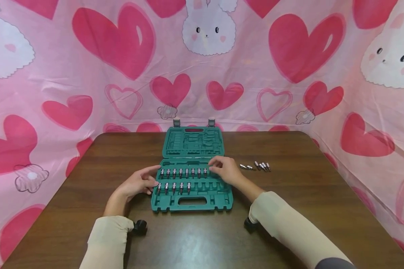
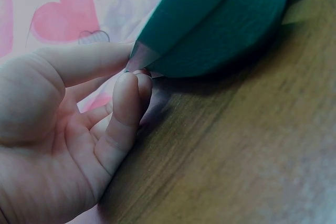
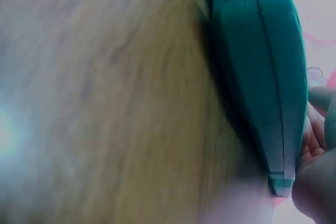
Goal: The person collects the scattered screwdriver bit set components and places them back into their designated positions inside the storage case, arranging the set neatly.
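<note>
Head view: seemingly slotting bits (image 1: pixel 199 173) beside right hand (image 1: pixel 225 170), can't tell if gripping; bracing case (image 1: pixel 219 195) with left hand (image 1: pixel 136 184) outstretched; next, seat firmly.

Green plastic case (image 1: pixel 222 203), open flat on brown table (image 1: pixel 306 194), handle cutout along near edge, lid (image 1: pixel 193 140) laid back on far side, moulded hollows inside. Back row: eight bits (image 1: pixel 186 173), silver heads, darker tips, side by side. Front row: five bits (image 1: pixel 174 188) at left, slots to right unfilled. Loose bits (image 1: pixel 263 166) lying on table right of case, in two small clusters. Left hand (image 1: pixel 137 184) touches case's left edge; right hand (image 1: pixel 226 170) beside back row's right end, fingers bent.
</note>
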`<action>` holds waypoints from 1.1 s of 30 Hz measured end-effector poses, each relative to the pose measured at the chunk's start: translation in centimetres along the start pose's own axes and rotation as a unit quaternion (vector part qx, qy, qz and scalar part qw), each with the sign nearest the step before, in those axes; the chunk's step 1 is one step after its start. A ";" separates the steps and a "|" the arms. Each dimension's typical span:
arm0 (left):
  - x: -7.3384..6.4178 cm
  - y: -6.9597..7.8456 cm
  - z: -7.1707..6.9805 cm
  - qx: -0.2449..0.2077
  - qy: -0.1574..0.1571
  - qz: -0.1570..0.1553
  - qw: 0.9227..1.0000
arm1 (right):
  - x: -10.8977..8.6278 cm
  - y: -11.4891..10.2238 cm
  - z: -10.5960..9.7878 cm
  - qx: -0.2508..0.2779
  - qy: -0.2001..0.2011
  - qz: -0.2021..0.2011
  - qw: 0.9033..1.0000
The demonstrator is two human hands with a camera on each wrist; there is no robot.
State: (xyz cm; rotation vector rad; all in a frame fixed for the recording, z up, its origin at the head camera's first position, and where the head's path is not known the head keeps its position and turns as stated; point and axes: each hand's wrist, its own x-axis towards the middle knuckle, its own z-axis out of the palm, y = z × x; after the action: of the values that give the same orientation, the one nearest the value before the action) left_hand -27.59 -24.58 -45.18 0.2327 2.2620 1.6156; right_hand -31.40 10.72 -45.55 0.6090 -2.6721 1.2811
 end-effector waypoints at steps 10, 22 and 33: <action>0.0 0.1 0.1 -0.002 0.001 0.001 1.000 | -0.2 0.6 -1.3 0.017 -0.001 -0.035 0.999; 0.0 0.0 -0.1 0.000 -0.003 0.001 1.000 | -0.4 2.2 -2.9 -0.001 0.011 -0.035 0.999; -0.1 0.1 -0.1 0.003 0.000 0.001 1.000 | -0.6 3.8 -4.9 -0.023 0.027 -0.009 0.999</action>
State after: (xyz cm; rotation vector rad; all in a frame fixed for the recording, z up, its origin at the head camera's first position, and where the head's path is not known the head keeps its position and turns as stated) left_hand -27.56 -24.66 -45.01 0.2375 2.2674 1.6100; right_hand -32.72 16.74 -45.33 0.5829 -2.6372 1.2109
